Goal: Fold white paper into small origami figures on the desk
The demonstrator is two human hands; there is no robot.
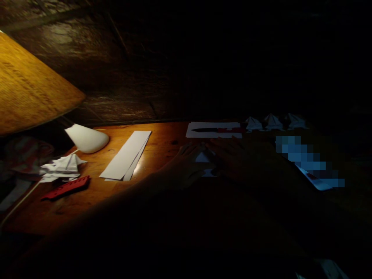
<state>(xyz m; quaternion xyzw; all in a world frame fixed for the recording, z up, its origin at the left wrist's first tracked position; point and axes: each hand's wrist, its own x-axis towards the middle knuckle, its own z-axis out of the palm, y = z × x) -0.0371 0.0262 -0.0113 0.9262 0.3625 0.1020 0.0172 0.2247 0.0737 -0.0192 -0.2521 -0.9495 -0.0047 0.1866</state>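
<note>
Both hands are in deep shadow at the middle of the table. Between them lies a small piece of folded white paper [205,157], partly covered by the fingers. My left hand [184,166] rests on its left side, fingers stretched forward and thumb apart. From the right, my right hand [231,155] lies over the paper's other edge, its fingers spread and flat. Darkness hides exactly where the fingertips touch. Just beyond the hands, a knife [216,130] with a dark blade and reddish handle lies on a stack of white paper [193,134].
Paper strips [126,155] lie left, near a lamp's white base [88,138] and yellow shade [31,89]. Crumpled-looking folded paper [64,167] and a red comb-like object [68,188] sit farther left. Several folded paper shapes [272,122] stand back right, near a lit phone-like device [315,180].
</note>
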